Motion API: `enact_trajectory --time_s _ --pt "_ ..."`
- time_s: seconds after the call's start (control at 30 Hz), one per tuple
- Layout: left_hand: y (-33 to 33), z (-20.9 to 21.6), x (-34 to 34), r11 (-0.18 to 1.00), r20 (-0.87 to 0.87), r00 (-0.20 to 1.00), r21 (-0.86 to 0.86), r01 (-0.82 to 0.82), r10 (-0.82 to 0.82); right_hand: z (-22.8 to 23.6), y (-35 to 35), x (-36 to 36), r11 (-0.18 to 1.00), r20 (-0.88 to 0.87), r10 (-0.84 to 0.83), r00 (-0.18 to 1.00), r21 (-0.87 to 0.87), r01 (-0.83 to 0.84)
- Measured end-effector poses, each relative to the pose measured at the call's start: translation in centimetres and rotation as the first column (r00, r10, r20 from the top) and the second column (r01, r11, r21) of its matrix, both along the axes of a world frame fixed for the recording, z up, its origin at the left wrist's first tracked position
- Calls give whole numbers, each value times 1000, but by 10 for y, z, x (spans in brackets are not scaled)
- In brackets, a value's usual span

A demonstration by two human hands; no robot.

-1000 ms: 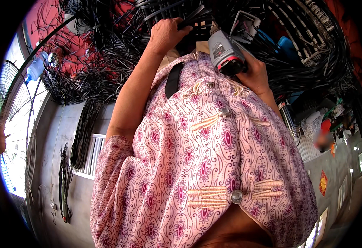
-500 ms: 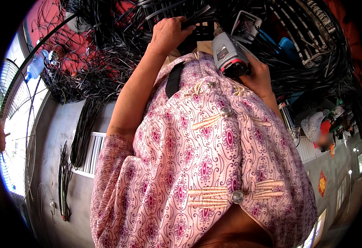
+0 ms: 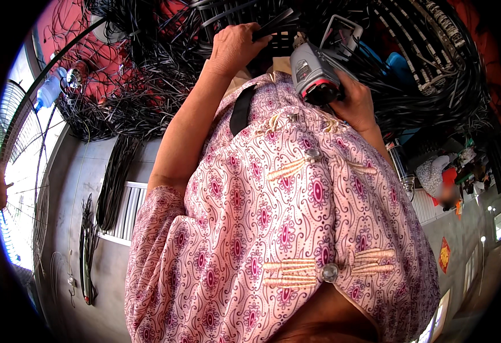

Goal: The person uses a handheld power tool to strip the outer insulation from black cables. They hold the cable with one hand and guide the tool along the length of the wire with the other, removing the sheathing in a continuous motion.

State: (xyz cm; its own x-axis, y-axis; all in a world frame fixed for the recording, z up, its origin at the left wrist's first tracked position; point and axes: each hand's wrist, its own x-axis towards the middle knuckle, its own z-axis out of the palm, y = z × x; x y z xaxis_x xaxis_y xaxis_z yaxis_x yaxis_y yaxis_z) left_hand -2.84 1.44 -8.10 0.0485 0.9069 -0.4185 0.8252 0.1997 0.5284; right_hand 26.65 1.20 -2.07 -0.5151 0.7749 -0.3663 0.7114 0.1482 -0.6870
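My left hand [image 3: 235, 50] is at the top centre, its fingers closed on black flat strips [image 3: 276, 22] at the edge of a dark woven piece [image 3: 284, 41]. My fingertips are partly hidden there. In my right hand [image 3: 354, 104] is a grey power tool [image 3: 314, 71] with a red band and a black end turned toward me. The tool's front points away from me, close to the woven piece and just right of my left hand. My right fingers wrap round its grip, mostly hidden behind the body.
Tangled black strips [image 3: 130, 106] cover the red floor [image 3: 110, 54] at left. Coiled strip bundles [image 3: 427, 43] and a blue object [image 3: 398, 64] lie at right. Strip bundles hang by the grey wall [image 3: 67, 200]. A large fan [image 3: 19, 131] stands far left; another person [image 3: 431, 174] is far right.
The power tool in my right hand has shifted slightly up and left, toward the woven piece. My left hand stays almost in place.
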Motion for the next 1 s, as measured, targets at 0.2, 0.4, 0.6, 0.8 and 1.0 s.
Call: enact_trajectory --time_s 0.2,0.4,0.6,0.8,1.0 --pt "-1 0 0 1000 10 1000 11 4 -5 -1 1 1 1000 0 24 1000 19 -24" --pt "-1 1 1 1000 -4 1000 -24 -1 0 -1 3 1 998 25 61 998 33 -61" --pt "-2 -3 1 1000 15 1000 -21 -12 12 9 2 -12 999 140 50 989 -1 -51" --pt "0 -11 -1 996 67 997 -75 -45 50 1 3 -8 996 112 13 994 -84 -4" --pt "4 -18 -10 984 247 962 -160 -76 115 -6 -7 11 947 14 -276 961 -165 275"
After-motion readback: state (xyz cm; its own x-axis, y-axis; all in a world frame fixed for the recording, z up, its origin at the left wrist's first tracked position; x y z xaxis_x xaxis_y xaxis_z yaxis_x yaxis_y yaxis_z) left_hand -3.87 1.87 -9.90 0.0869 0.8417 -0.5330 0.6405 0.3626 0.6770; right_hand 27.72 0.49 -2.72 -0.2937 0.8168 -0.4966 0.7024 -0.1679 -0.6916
